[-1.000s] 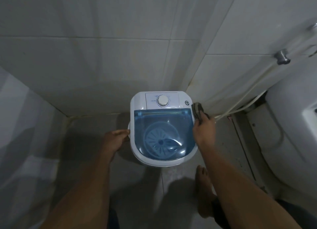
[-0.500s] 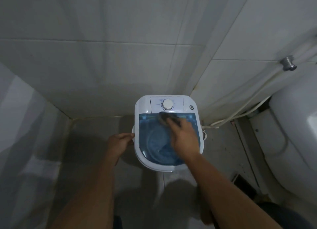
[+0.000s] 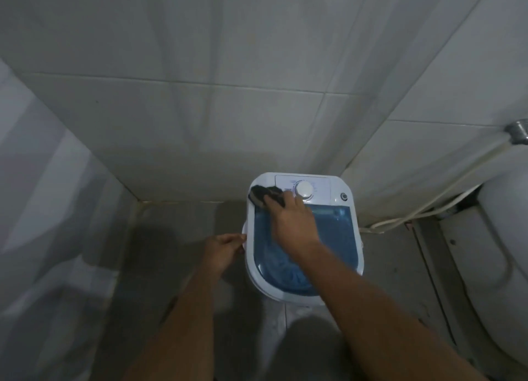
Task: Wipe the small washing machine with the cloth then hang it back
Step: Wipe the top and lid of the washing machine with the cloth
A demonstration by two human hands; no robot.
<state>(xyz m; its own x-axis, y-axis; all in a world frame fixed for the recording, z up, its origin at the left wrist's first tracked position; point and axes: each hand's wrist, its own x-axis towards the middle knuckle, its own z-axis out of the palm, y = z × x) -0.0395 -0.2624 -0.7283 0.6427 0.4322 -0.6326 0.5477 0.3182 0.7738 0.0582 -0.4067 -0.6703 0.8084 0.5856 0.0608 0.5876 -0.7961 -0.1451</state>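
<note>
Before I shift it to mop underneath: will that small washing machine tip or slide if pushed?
Probably slides easily: the small washing machine looks like light plastic, and its tub appears empty through the blue lid. It may tip, being narrow; the left hand rests against its side while the right hand wipes with the cloth.

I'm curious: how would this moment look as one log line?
step: wiping | right hand: presses cloth on washing machine top | left hand: steadies side
</note>
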